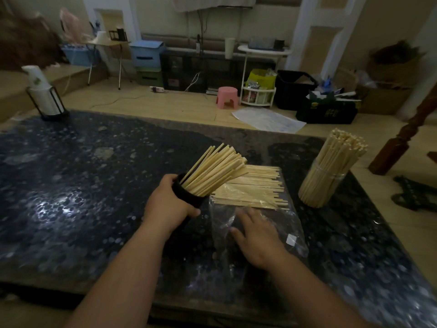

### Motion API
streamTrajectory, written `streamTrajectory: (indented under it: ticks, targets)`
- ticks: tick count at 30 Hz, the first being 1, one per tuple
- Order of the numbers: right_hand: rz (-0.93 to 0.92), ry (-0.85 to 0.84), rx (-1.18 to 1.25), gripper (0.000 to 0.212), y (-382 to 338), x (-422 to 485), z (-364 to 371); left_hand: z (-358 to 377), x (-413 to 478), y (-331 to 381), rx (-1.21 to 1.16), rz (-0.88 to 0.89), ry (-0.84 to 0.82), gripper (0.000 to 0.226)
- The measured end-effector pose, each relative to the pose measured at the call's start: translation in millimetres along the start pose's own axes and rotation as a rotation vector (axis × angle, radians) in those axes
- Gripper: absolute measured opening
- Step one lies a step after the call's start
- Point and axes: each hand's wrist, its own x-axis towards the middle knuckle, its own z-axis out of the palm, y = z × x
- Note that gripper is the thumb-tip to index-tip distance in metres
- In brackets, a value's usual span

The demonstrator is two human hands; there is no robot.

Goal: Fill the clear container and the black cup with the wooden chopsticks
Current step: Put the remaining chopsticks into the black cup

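My left hand [169,204] grips the black cup [189,195], tilted to the right, with a bundle of wooden chopsticks [216,169] fanning out of its mouth. Beside it lies a flat pile of loose chopsticks [254,188] on a clear plastic bag [279,223]. My right hand [256,235] rests flat on that bag, fingers spread, holding nothing. At the table's right stands the clear container [325,183], packed with upright chopsticks that lean slightly.
The dark speckled stone table [94,185] stretches to the left. A white bottle in a black wire holder [46,95] stands at its far left corner. A wooden post [406,138] rises beyond the right edge. Floor clutter lies behind.
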Motion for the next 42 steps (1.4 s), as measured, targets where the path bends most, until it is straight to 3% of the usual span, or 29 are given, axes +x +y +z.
streamTrajectory:
  ticks: [10,23,32,36,42]
  targets:
    - [0.013,0.047,-0.137,0.069,-8.2,48.2,2.8,-0.1,0.5,1.3,-0.005,0.000,-0.014,0.092]
    - [0.036,0.074,-0.268,0.049,-11.7,56.1,-7.0,3.0,0.6,1.3,-0.011,0.009,-0.030,0.087]
    - [0.158,0.084,-0.155,0.031,-10.3,50.8,-7.2,2.5,-0.1,1.2,0.005,0.009,-0.033,0.091]
    - [0.201,-0.006,-0.077,0.043,-8.4,43.5,-3.1,2.2,-0.7,0.9,-0.004,0.007,-0.034,0.091]
    - [0.071,0.059,-0.095,0.025,-3.7,22.7,5.9,4.1,-0.9,2.0,0.003,0.007,-0.033,0.094]
